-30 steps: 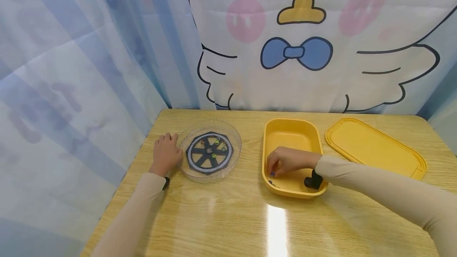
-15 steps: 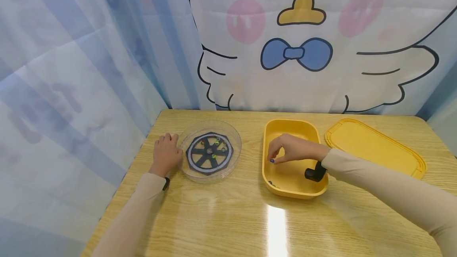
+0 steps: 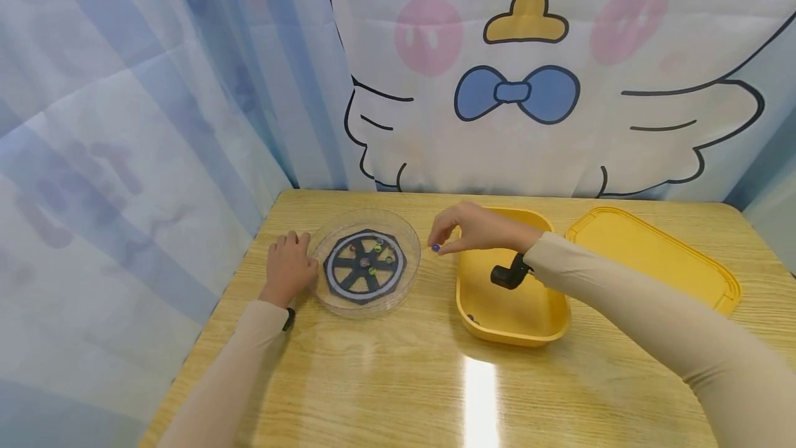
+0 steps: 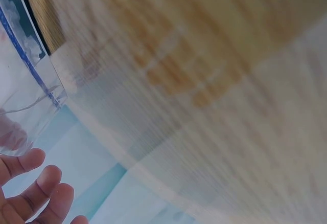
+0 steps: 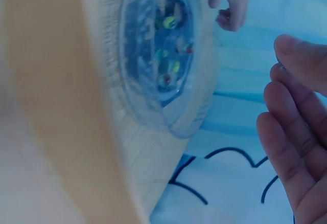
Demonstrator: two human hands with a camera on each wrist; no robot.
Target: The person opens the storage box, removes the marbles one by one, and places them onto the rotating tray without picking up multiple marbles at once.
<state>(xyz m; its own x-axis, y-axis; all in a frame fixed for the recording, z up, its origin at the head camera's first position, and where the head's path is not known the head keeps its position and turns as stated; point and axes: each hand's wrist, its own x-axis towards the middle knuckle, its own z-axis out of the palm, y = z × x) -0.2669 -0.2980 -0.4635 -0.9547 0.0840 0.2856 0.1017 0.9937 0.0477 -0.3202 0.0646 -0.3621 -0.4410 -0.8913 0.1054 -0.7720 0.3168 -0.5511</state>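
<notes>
My right hand (image 3: 475, 227) pinches a small blue marble (image 3: 435, 248) between thumb and fingers, above the left rim of a yellow tub (image 3: 516, 339). To the left sits a round clear dish (image 3: 398, 296), also visible in the right wrist view. Inside it lies a black spoked wheel shape (image 3: 365, 263) with a pale ring, and several glass marbles (image 3: 372, 272) lie on it. My left hand (image 3: 289, 268) rests at the dish's left edge, fingers fairly relaxed. In the left wrist view its fingertips (image 4: 49, 175) show beside the clear wall.
Small dark marbles (image 3: 470, 318) lie in the tub's near left corner. A yellow lid (image 3: 653, 254) lies flat to the right of the tub. Behind the wooden table (image 3: 373, 379) hangs a printed curtain (image 3: 516, 144), with another along the left side.
My right hand has risen out of the yellow tub with the blue marble and moved left toward the dish. The left hand and the dish have stayed in place.
</notes>
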